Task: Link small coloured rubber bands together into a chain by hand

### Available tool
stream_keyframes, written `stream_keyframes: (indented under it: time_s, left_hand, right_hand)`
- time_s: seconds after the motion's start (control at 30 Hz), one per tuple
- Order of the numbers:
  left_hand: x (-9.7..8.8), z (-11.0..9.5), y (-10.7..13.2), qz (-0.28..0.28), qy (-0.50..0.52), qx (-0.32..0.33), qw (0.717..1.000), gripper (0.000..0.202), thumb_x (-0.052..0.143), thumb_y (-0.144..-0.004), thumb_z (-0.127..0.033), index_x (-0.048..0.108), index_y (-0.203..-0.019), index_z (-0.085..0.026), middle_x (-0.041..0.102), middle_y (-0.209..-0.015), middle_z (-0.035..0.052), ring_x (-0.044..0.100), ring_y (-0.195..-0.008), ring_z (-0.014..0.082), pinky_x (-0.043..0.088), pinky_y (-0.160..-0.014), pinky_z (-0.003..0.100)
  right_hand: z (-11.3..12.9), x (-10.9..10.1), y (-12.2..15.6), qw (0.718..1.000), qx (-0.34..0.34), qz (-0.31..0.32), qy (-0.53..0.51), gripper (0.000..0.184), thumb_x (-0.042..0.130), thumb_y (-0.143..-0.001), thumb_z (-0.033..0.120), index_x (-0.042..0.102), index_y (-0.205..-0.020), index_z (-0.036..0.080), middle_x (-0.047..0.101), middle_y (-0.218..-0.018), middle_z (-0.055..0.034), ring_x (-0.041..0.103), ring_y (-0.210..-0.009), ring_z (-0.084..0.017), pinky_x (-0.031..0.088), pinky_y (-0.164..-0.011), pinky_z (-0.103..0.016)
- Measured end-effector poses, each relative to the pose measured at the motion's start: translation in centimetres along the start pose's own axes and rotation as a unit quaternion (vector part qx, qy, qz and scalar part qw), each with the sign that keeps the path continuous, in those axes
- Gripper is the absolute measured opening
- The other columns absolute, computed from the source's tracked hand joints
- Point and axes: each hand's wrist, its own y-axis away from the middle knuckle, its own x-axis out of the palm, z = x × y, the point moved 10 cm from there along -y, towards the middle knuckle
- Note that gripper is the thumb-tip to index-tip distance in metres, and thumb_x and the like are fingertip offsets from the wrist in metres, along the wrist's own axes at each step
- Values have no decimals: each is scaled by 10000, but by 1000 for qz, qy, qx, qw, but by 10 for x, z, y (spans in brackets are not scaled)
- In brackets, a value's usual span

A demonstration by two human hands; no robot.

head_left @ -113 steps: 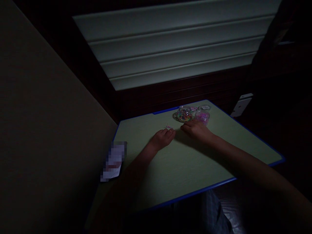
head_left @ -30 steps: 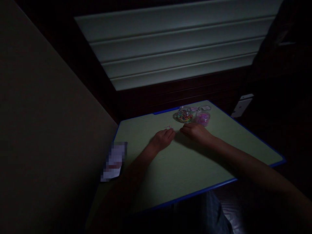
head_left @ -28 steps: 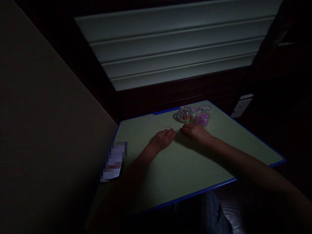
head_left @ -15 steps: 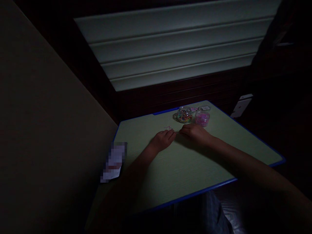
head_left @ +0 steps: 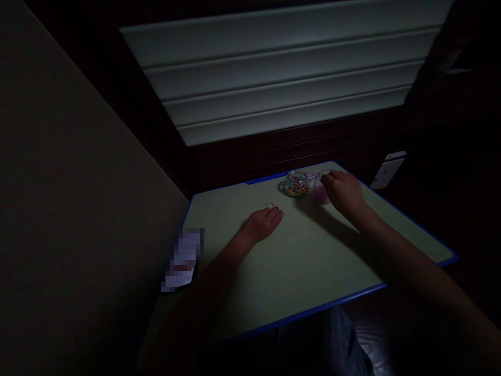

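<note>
The room is dim. My left hand rests on the green table with its fingers pinched on a small pink and white thing too small to name. My right hand hovers over the pink jar at the far side, fingers curled down toward it; whether it holds anything is hidden. A clear jar of mixed-colour small pieces stands just left of the pink jar.
The table has a blue edge. A wall panel stands close on the left, with a blurred white paper at the table's left rim. A closed window blind lies beyond. A white object sits off the far right.
My right hand has left the spot next to my left hand and moved away to the far right, over the pink jar. My left hand has stayed put.
</note>
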Motion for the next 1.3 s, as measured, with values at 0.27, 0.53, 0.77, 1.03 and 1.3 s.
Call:
stream_keyframes:
  time_s: [0.27,0.53,0.77,1.03,1.3]
  left_hand:
    - [-2,21,-3,50,-11,-115,992,342,235,-937,-186,506,-1147,-171,565,-1068,98,596,-844,176,474,-647,287]
    - [3,46,5,74,74,-230,968,297,265,-945,-230,517,-1102,-214,521,-1101,60,592,-896,143,462,-750,255]
    - [5,44,4,61,75,-215,972,323,248,-952,-269,530,-1099,-209,523,-1087,62,596,-868,148,459,-728,261]
    - [16,44,1,95,46,-215,971,314,280,-949,-283,553,-1089,-216,533,-1085,57,591,-867,150,446,-700,257]
    - [15,40,0,95,22,-197,976,311,259,-951,-257,533,-1092,-210,536,-1069,54,594,-817,155,443,-669,270]
  right_hand:
    - [-19,15,-2,999,28,9,25,286,372,-859,146,651,-916,124,628,-883,-129,553,-781,-221,279,-627,-318]
    - [-9,7,-2,1000,17,16,2,304,361,-861,146,654,-936,118,635,-911,-132,552,-772,-202,284,-624,-308]
    - [10,2,1,999,-13,21,-43,313,360,-892,228,658,-945,146,637,-897,-97,544,-734,-176,270,-601,-293]
    - [16,3,2,997,-22,27,-67,321,365,-901,262,657,-1000,172,639,-919,-83,547,-733,-172,264,-591,-287]
    - [17,1,3,996,-19,33,-80,336,361,-910,286,652,-1026,165,643,-965,-93,554,-751,-171,268,-597,-278]
